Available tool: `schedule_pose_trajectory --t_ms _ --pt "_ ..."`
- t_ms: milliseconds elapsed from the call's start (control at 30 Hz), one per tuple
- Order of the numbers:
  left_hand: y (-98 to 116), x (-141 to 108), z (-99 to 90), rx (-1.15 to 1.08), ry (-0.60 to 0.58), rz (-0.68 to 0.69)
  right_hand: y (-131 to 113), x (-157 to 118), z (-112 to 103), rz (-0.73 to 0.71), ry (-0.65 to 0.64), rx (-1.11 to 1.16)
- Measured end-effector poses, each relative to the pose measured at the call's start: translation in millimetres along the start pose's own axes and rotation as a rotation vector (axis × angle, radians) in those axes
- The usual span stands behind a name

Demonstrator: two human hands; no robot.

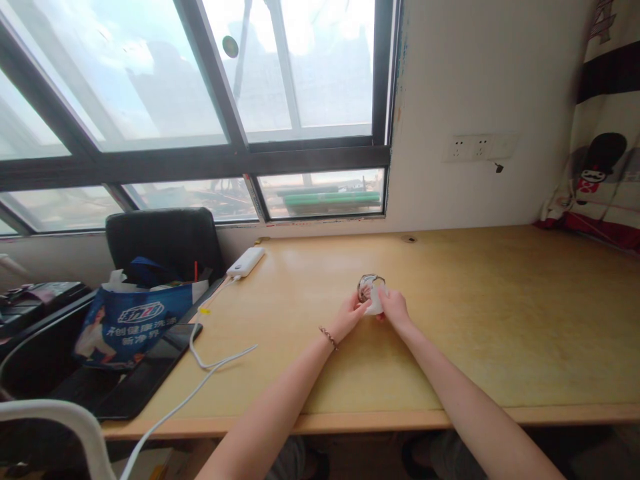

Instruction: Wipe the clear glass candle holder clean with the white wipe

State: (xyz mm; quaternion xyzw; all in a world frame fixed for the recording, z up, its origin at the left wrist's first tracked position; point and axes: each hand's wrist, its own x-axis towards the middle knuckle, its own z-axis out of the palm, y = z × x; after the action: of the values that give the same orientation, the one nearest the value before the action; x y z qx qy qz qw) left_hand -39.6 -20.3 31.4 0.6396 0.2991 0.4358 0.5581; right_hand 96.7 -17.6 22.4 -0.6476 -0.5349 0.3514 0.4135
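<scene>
Silvery and glossy, the small round object [364, 287] sits between the two hands, its far edge clear of the fingers. Through the head view I see the left hand [353, 313] closed on its near left side and the right hand [395, 308] gripping its right side, thumb over the white part [375, 304]. I cannot tell whether that white is a separate soft piece or belongs to the object, nor whether anything touches the table [475, 327] underneath. To my mind a slip is the chief risk: the surface looks smooth, and a curved edge could roll out of a light grip onto the tabletop below. If the white part is loose, uneven pull from the hands might drag it askew. Left of the left hand, well apart, lies the white cable [220, 363]; a wide sweep of that forearm could snag it and tug the power bank [246, 262] beyond.
</scene>
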Motion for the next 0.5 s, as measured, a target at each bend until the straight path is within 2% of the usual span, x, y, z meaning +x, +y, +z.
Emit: schedule_pose_trajectory --t_ms 200,400,500 --pt "5 -2 -6.4 -0.056 -0.012 -0.038 4 3 3 0.029 -0.065 0.008" --pt "2 0 -6.1 -0.046 0.034 -0.103 -4 6 -8 -0.135 0.199 -0.275" --pt "-1 1 -7.0 -0.022 0.055 -0.102 -5 3 -9 -0.209 0.258 -0.358"
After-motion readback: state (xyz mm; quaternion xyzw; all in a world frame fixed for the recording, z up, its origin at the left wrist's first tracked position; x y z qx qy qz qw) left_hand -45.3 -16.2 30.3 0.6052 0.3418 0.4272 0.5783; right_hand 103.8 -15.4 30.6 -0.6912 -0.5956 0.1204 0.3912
